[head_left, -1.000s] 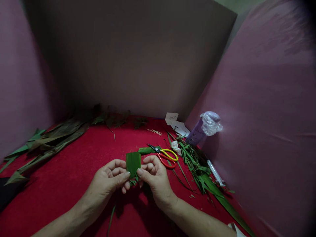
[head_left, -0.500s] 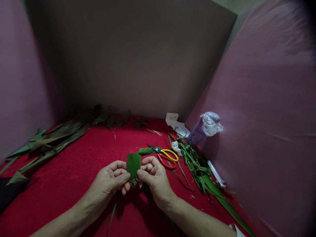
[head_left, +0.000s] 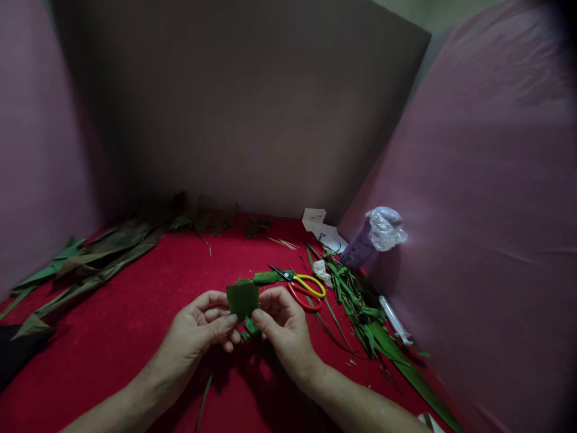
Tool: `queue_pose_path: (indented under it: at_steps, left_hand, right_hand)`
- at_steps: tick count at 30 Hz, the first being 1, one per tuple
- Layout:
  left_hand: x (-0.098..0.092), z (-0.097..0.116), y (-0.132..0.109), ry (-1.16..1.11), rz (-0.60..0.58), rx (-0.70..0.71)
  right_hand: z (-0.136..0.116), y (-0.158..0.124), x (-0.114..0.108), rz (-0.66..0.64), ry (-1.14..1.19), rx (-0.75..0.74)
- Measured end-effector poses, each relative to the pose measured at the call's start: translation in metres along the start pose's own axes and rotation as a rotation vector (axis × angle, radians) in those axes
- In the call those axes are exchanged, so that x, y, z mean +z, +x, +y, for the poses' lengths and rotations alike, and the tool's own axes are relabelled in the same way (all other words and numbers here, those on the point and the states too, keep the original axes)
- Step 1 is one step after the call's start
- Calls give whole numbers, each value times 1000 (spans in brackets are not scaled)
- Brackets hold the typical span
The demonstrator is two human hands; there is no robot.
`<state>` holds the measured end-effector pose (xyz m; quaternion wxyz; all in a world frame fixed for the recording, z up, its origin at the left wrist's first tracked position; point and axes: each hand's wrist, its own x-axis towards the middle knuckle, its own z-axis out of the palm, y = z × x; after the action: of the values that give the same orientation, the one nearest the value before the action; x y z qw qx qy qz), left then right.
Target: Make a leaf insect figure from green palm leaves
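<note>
A small squarish piece of green leaf (head_left: 242,299) is held up between my two hands. My left hand (head_left: 205,325) pinches its left lower edge between thumb and fingers. On the opposite edge, my right hand (head_left: 282,322) grips it the same way, thumb in front. More green leaf shows just above and below the square; whether it is one piece with it I cannot tell. Beyond my right hand lie scissors (head_left: 300,284) with one yellow and one red handle, their blades resting over a green leaf strip (head_left: 267,277).
On the red cloth (head_left: 112,325), long dried leaves (head_left: 108,255) lie at left. To the right are a heap of green leaf scraps (head_left: 354,300), a syringe-like clear tube (head_left: 395,320), a purple container with plastic wrap (head_left: 360,243) and white papers (head_left: 329,236). Panels stand around.
The leaf piece now looks wider and shorter, and green leaf shows above and below it. Both hands stay nearly in place. The scissors and scraps have not moved.
</note>
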<state>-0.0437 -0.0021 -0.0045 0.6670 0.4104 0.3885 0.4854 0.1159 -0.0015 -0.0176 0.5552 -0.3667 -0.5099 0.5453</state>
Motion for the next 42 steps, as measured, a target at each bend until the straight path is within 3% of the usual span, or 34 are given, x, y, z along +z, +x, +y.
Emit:
queue_pose_path:
  at_steps: [4,10,15,21,24,28,42]
  left_hand:
    - [3,3,-3,26,31,10]
    - [8,7,-6,194,54,18]
    - [4,7,-5,344,16,202]
    - [2,5,-7,230,25,-5]
    - [2,4,-8,154,52,-41]
    - [2,3,-7,125,58,-62]
    - [-1,-2,-3,126,42,-58]
  right_hand:
    - [2,-1,-3,37,-173,-27]
    - [-3,-2,-3,1,-126,41]
    - [-5,-3,-2,-14,-150,58]
    - [-16,-6,-3,-2,-368,-60]
    - [-15,-6,-3,10,-469,-82]
    - [-4,-5,-2,-26,-351,44]
    - [-1,0,1,-43,-16,172]
